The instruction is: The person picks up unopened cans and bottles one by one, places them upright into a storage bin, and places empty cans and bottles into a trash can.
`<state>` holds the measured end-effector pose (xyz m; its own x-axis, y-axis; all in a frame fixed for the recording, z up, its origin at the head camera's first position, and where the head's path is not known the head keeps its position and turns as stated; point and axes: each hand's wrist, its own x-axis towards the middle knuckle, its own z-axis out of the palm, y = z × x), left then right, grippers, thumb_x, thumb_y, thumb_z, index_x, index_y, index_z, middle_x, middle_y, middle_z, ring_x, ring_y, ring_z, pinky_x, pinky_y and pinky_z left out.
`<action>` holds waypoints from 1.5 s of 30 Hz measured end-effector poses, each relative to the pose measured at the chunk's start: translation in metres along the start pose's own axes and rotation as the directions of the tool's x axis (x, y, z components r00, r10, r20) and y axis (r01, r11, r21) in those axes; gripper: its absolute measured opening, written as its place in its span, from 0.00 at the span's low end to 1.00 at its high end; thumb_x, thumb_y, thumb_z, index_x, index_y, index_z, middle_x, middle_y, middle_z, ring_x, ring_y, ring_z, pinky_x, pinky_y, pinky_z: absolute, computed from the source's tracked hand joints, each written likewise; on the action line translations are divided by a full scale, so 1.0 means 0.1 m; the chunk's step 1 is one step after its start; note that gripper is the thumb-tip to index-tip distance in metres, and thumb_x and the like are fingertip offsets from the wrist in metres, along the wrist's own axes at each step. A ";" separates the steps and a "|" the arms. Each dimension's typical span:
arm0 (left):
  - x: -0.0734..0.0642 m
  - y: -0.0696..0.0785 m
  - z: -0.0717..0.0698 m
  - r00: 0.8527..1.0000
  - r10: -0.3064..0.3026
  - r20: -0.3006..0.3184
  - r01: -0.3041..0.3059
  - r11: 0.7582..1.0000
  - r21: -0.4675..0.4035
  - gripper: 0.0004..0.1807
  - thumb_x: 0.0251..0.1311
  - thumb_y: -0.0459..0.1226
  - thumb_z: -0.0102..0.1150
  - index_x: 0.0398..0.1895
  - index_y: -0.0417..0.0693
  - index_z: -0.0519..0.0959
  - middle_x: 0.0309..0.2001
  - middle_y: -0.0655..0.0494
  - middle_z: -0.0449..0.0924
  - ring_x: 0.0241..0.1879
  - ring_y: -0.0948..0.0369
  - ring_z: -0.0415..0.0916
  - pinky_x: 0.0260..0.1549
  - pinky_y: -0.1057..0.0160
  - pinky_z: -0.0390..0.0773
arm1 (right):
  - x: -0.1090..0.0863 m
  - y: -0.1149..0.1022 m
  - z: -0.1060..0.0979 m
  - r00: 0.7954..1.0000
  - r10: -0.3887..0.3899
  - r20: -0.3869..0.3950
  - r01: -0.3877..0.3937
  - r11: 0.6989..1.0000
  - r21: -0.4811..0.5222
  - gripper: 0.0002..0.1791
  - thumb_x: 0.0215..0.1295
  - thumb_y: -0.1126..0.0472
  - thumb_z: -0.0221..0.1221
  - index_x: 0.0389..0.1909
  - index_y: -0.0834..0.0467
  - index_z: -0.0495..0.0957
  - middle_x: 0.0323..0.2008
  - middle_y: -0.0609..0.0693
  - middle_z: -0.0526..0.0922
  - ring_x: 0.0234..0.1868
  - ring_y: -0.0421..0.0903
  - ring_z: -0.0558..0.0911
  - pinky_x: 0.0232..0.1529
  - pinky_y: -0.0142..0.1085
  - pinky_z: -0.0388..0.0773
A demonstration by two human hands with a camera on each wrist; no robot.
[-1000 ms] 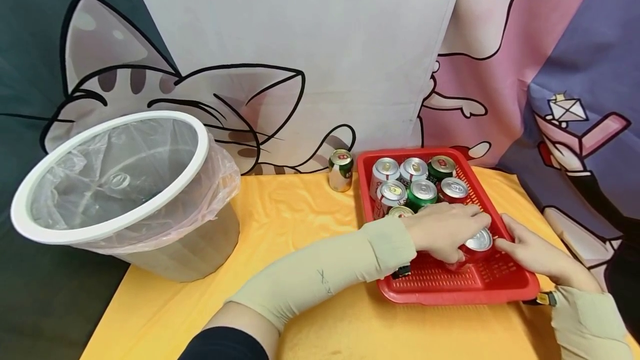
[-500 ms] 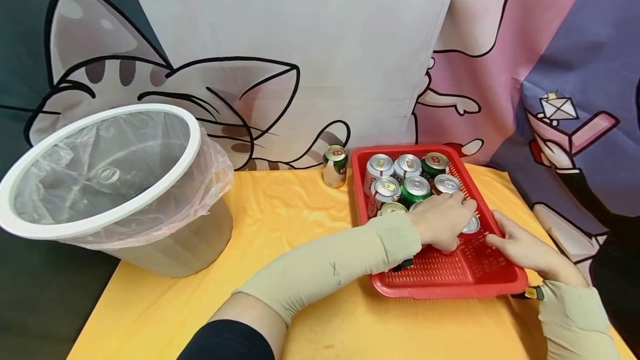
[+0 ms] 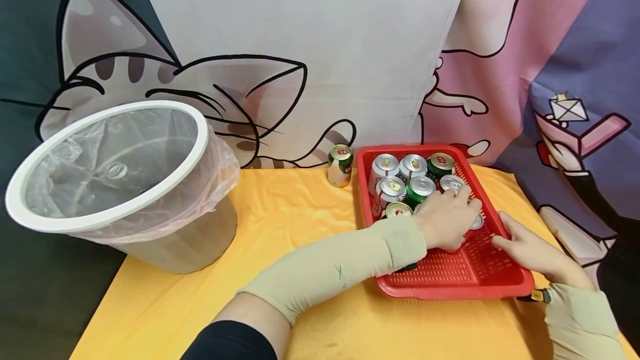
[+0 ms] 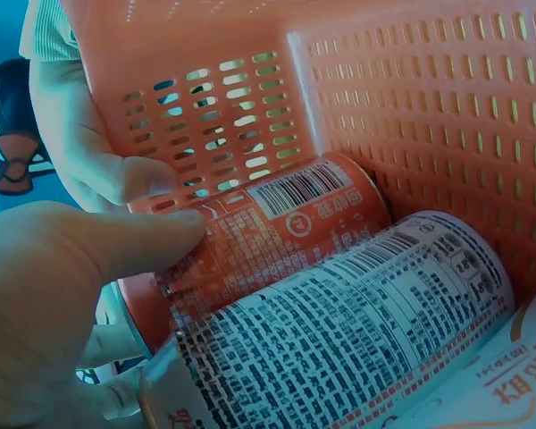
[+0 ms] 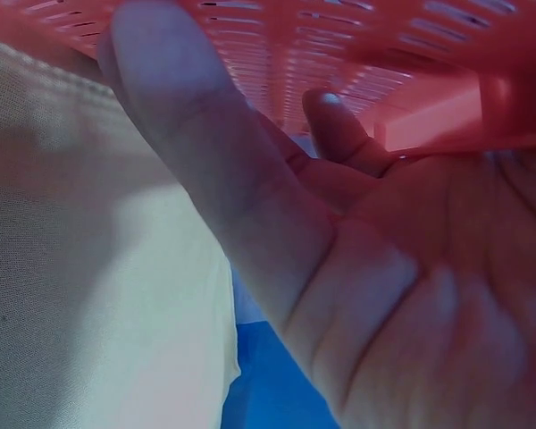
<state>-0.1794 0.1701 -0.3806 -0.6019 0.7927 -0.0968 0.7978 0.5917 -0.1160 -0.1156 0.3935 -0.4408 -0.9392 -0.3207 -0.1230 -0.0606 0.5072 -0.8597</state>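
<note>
My left hand [image 3: 445, 218] reaches over the red plastic basket [image 3: 450, 292] and grips a red can, whose lid partly shows at the fingertips in the head view. In the left wrist view, the thumb lies along the barcoded side of this red can [image 4: 286, 223], with fingers curled at its top end. A white printed can [image 4: 339, 331] stands right beside it. My right hand [image 3: 535, 249] holds the basket's right rim, thumb on the inner side. Several other cans [image 3: 420, 186] stand upright in rows at the back; some are hidden beneath my left hand.
One green and gold can [image 3: 340, 165] stands outside the basket, left of its back corner. A large bin [image 3: 180, 238] with a white rim and clear liner stands at the left. Yellow cloth [image 3: 280, 226] covers the table, and a cartoon curtain [image 3: 325, 43] hangs behind.
My left hand has shifted slightly toward the back of the basket, bringing the red can closer to the rows. My right hand stays at the rim. The head view has swayed a little.
</note>
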 end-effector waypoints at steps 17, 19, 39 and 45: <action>-0.30 -0.20 -0.06 0.996 0.078 -0.039 -0.082 0.989 -0.122 0.41 0.63 0.64 0.61 0.77 0.67 0.62 0.78 0.62 0.58 0.70 0.65 0.68 0.67 0.63 0.73 | 0.01 -0.01 -0.01 1.000 -0.018 0.025 0.017 0.999 0.041 0.18 0.78 0.73 0.44 0.63 0.71 0.53 0.39 0.57 0.84 0.31 0.48 0.89 0.29 0.46 0.87; -0.36 -0.24 -0.09 0.994 0.098 -0.049 -0.105 0.982 -0.155 0.41 0.63 0.64 0.61 0.77 0.67 0.62 0.78 0.62 0.58 0.70 0.65 0.68 0.67 0.64 0.73 | 0.01 -0.02 -0.01 0.999 -0.017 0.027 0.015 0.999 0.041 0.19 0.78 0.73 0.44 0.64 0.71 0.53 0.40 0.59 0.83 0.32 0.48 0.89 0.29 0.46 0.88; -1.06 -0.84 0.02 0.930 -0.071 -0.359 -0.105 0.888 -0.448 0.35 0.64 0.54 0.66 0.71 0.55 0.71 0.64 0.61 0.73 0.62 0.64 0.72 0.64 0.63 0.76 | 0.02 -0.03 0.01 1.000 0.027 -0.003 -0.027 0.999 -0.020 0.21 0.77 0.73 0.45 0.65 0.72 0.53 0.43 0.64 0.81 0.30 0.46 0.89 0.29 0.43 0.88; -1.25 -1.17 0.20 0.862 -0.272 -0.428 -0.056 0.789 -0.612 0.32 0.62 0.50 0.68 0.68 0.52 0.74 0.63 0.58 0.74 0.64 0.60 0.73 0.65 0.58 0.74 | 0.01 -0.02 0.00 1.000 0.014 0.002 -0.014 1.000 -0.013 0.21 0.76 0.73 0.46 0.64 0.72 0.54 0.42 0.61 0.82 0.30 0.47 0.89 0.29 0.44 0.88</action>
<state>-0.1978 -0.0009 -0.3745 -0.7206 0.5853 0.3716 0.6840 0.5127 0.5189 -0.1167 0.3921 -0.4387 -0.9392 -0.3152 -0.1361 -0.0519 0.5222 -0.8513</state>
